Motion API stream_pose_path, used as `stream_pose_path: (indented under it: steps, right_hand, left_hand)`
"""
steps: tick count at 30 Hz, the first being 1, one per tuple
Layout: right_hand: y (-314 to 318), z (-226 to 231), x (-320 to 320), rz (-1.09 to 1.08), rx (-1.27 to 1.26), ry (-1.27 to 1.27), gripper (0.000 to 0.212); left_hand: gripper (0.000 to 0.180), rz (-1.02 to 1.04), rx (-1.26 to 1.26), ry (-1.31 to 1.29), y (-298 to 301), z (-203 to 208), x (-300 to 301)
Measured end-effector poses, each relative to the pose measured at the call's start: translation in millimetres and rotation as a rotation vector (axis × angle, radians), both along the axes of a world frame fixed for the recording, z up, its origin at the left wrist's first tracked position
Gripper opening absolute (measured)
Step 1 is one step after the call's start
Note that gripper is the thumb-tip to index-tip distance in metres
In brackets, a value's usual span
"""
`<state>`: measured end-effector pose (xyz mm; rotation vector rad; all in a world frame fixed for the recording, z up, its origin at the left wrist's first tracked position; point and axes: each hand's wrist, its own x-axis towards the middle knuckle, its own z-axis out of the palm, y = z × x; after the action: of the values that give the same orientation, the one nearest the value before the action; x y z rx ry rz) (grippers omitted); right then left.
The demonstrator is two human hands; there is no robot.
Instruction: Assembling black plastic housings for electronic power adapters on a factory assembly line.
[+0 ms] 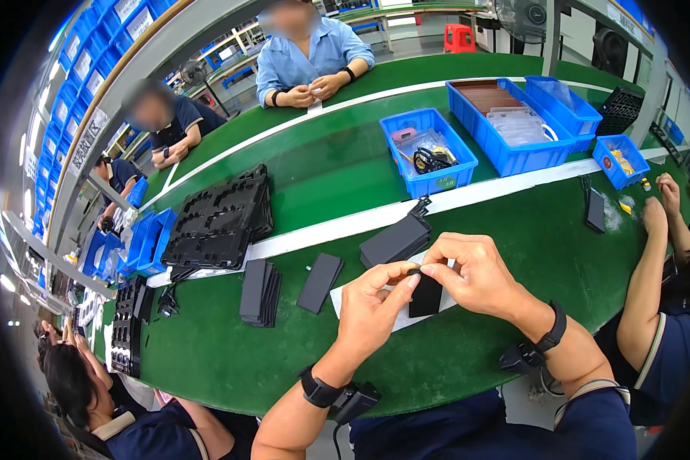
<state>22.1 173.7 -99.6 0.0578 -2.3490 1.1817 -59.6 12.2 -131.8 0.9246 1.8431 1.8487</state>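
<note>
My left hand (369, 308) and my right hand (474, 274) meet in front of me. Thumb and forefinger of each are pinched together around a small black piece (415, 271), too small and covered to name. Directly beneath them a flat black rectangular piece (425, 300) lies on a white sheet (400, 322), partly hidden by my fingers. Just beyond my hands sits a pile of dark rectangular slabs (395, 241). To the left of my left hand lie a single dark slab (320, 284) and a fanned stack of similar slabs (260, 294).
Black moulded trays (218, 218) are stacked at the left. Blue bins (429, 153) with bagged parts, a long blue bin (506, 146) and a small blue bin (621, 162) stand along the far right. A co-worker's hands (662, 205) are at the right edge; others sit across and left.
</note>
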Motion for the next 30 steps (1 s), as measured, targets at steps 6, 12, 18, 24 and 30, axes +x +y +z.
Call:
stream_pose_path:
  steps: [6, 12, 18, 24, 30]
  right_hand:
    - [-0.2, -3.2, -1.3, 0.005, -0.301, -0.117, 0.009]
    - [-6.6, -1.9, 1.8, 0.034, -0.434, -0.227, 0.010]
    - [-6.6, -4.5, 1.7, 0.050, -0.405, -0.207, 0.010]
    - [-7.7, -7.9, 2.1, 0.033, -0.405, -0.164, 0.008]
    - [-13.5, -9.2, -0.4, -0.042, -0.357, -0.053, 0.007]
  left_hand:
    - [0.022, 0.025, 0.047, -0.129, 1.2, -0.3, 0.7]
    - [0.015, -0.014, 0.088, -0.221, 0.0, 3.0, 1.0]
    - [0.016, -0.068, 0.042, -0.163, -1.4, 4.3, -4.1]
    - [0.017, -0.114, 0.086, -0.300, 0.5, -9.1, -9.8]
    - [0.020, 0.147, -0.058, 0.675, 1.4, 4.9, -2.2]
